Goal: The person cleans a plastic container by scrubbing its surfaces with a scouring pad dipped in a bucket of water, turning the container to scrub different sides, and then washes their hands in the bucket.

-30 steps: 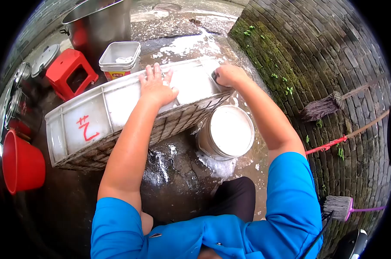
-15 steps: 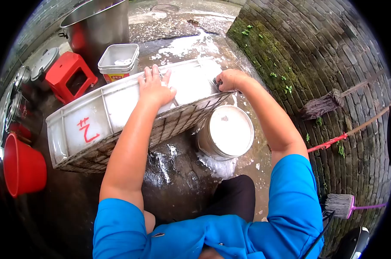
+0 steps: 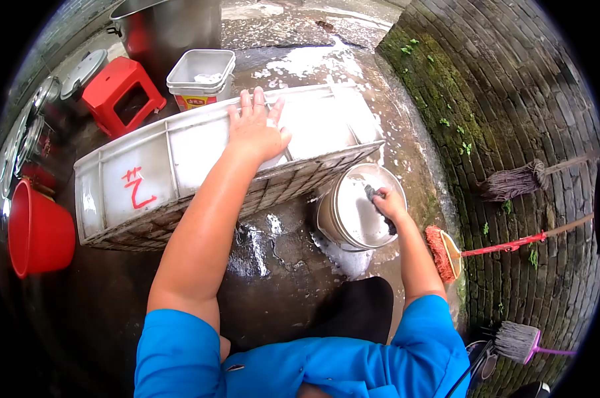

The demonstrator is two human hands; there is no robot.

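At the bottom of the frame are the blue sleeves of the person's shirt. Right of centre, the right hand has its fingers curled around a dark pad, gripping it over the mouth of a round bucket filled with something white. White suds lie on the wet ground by its base. Just above centre, the left hand rests palm down, fingers spread, on a long white ribbed crate, which stretches from the left side to the middle and bears a red mark. At the left edge stands a red basin; on the right, an orange brush is near the brick wall. In the upper left are a red stool, a square tub and, beyond, a large metal pot
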